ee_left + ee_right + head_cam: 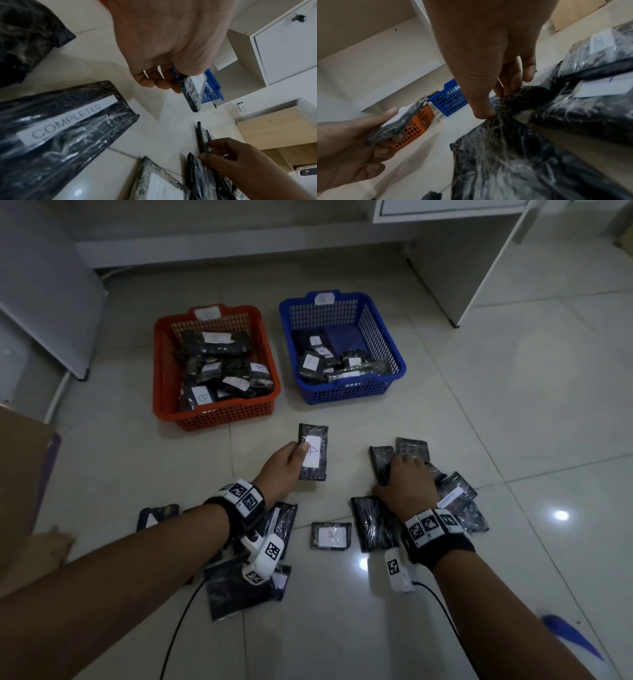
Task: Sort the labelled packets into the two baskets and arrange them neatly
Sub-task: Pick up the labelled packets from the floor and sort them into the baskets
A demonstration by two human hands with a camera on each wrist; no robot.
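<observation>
While apparently pinching: left hand (286,462), packet (313,453)

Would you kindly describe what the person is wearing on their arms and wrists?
Both forearms are bare, with no sleeves. Each wrist carries a black strap bearing square black-and-white coded tags, plus a small white camera unit with its own tag. A black cable trails from each unit.

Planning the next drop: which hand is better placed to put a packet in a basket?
Left. The left hand already holds a packet lifted, label up, near the baskets. The right hand is only gripping one in the floor pile.
</observation>
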